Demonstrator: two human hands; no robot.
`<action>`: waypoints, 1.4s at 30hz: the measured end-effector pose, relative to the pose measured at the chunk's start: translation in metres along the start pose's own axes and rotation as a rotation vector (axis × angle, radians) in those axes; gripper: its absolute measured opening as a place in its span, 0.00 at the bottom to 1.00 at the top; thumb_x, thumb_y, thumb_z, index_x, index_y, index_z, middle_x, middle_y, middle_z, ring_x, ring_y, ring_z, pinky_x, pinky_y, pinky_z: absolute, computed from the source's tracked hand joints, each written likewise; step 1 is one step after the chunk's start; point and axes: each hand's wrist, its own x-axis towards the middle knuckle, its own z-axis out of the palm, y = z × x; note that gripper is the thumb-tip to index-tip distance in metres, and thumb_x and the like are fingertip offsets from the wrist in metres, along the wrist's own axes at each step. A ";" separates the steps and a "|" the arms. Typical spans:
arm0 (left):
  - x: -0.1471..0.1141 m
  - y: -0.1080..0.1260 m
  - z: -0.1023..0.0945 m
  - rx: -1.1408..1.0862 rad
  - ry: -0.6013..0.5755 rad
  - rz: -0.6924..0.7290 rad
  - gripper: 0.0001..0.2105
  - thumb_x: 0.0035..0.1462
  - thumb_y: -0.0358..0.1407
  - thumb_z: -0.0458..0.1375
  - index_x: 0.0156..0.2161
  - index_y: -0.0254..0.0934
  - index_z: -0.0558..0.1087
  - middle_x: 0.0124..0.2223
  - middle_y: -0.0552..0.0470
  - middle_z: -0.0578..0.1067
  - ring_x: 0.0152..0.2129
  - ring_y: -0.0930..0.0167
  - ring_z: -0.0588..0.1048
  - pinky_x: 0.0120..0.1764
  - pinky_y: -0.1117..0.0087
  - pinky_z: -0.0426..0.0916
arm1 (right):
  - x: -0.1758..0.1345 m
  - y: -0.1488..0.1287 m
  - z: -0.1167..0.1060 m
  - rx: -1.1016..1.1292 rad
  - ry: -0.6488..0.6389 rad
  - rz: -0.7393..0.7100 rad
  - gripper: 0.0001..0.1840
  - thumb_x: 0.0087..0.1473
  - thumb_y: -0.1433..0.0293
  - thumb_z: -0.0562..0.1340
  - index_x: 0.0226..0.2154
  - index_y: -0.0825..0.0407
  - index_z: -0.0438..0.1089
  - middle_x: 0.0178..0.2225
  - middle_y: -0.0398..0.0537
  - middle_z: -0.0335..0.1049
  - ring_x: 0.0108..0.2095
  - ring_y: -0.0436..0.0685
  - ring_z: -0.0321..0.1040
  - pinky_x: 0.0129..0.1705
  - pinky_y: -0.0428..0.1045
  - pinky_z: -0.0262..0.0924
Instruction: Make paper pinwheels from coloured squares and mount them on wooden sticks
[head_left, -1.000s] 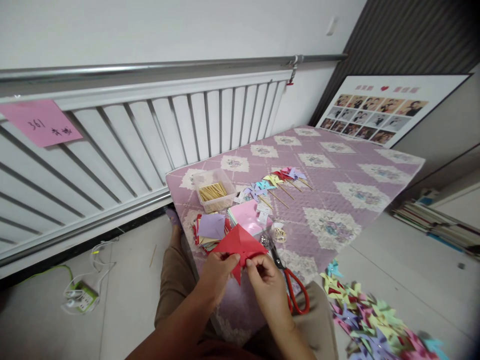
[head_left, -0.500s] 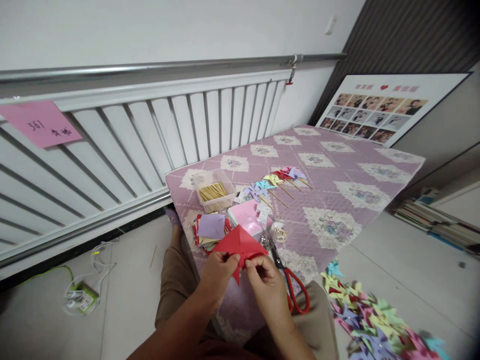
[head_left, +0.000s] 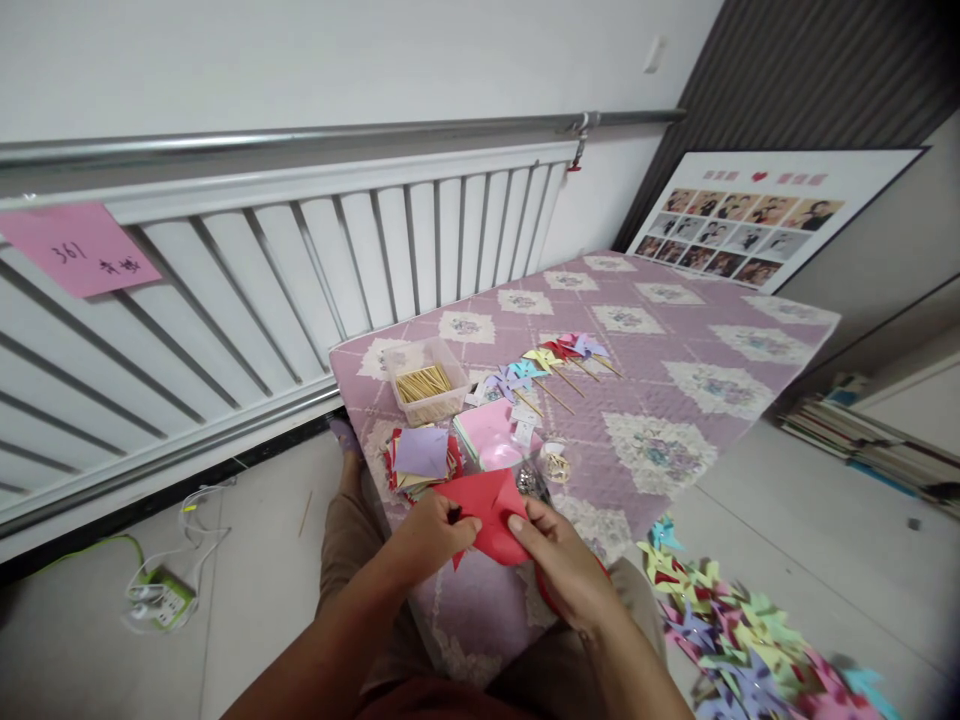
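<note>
A red paper sheet (head_left: 487, 510) with cut, loose corners is held above the near end of the table. My left hand (head_left: 435, 535) pinches its left side, thumb on top. My right hand (head_left: 559, 555) grips its right edge between thumb and fingers. Scissors with red handles (head_left: 550, 592) lie mostly hidden under my right hand. Just beyond the sheet are a stack of coloured paper squares (head_left: 421, 452), a pink paper pile (head_left: 487, 432), a heap of small metal pieces (head_left: 529, 482) and a small clear cup of light-coloured bits (head_left: 556, 464).
A clear plastic box (head_left: 426, 385) holds thin gold sticks. Several finished pinwheels on sticks (head_left: 551, 362) lie on the patterned tablecloth (head_left: 660, 450). A heap of paper pinwheels (head_left: 750, 640) covers the floor at right. A radiator (head_left: 420, 240) borders the table; a power strip (head_left: 166, 600) lies left.
The red paper has turned, from point-up to a flatter, wider slant. My right hand has shifted right and up along its edge, now covering most of the scissors.
</note>
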 end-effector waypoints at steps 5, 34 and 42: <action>0.001 0.009 -0.008 0.158 -0.009 -0.001 0.12 0.46 0.36 0.54 0.18 0.38 0.56 0.17 0.60 0.55 0.15 0.78 0.52 0.20 0.72 0.45 | 0.000 -0.002 0.011 0.035 -0.013 0.089 0.19 0.41 0.59 0.72 0.35 0.51 0.78 0.31 0.45 0.79 0.30 0.54 0.70 0.36 0.48 0.61; 0.000 0.014 -0.009 0.204 -0.074 0.074 0.11 0.44 0.32 0.52 0.18 0.39 0.54 0.19 0.60 0.53 0.17 0.77 0.51 0.22 0.71 0.45 | 0.006 0.006 0.017 -0.073 0.052 0.052 0.12 0.43 0.65 0.69 0.33 0.53 0.79 0.27 0.44 0.79 0.24 0.52 0.69 0.29 0.46 0.62; 0.003 0.017 -0.012 0.262 -0.093 0.145 0.12 0.44 0.31 0.52 0.17 0.39 0.52 0.19 0.60 0.52 0.17 0.77 0.51 0.21 0.71 0.44 | 0.008 0.013 0.015 -0.105 0.066 0.045 0.13 0.40 0.64 0.71 0.31 0.53 0.79 0.27 0.45 0.79 0.26 0.54 0.70 0.30 0.47 0.64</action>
